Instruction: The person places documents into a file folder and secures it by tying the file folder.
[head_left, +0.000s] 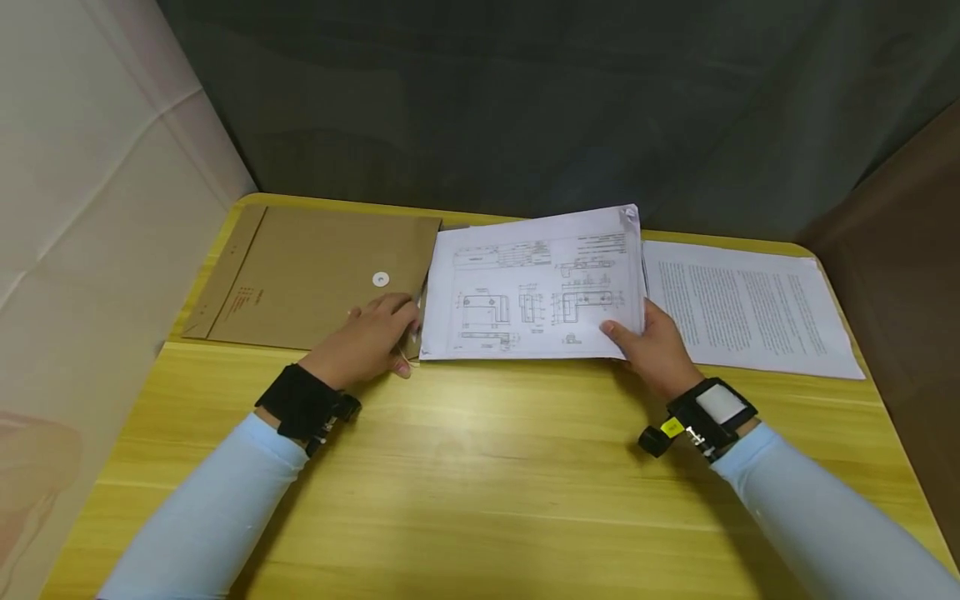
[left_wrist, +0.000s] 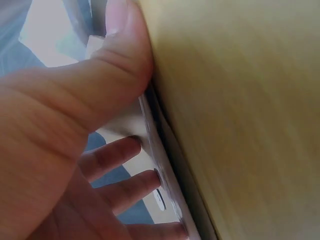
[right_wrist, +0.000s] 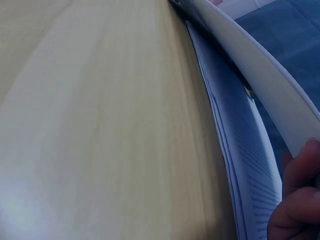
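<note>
Stack of technical drawings (head_left: 536, 287) lying white, slightly lifted; right hand (head_left: 656, 350) pinching its corner, left hand (head_left: 367, 342) gripping opposite edge.

Toward the person from both sets of fingers, the yellow table (head_left: 480, 467) lies bare and wide, so a hand can slide there. Between the left hand (head_left: 371, 337) and the right hand (head_left: 652, 346) sits the stack of drawing sheets (head_left: 536, 287), filling that gap. Under the left fingers lies the brown envelope (head_left: 315, 271). Just past the right fingers lies a printed page (head_left: 750, 304). Far beyond the fingertips a dark curtain (head_left: 525, 100) blocks the way.
</note>
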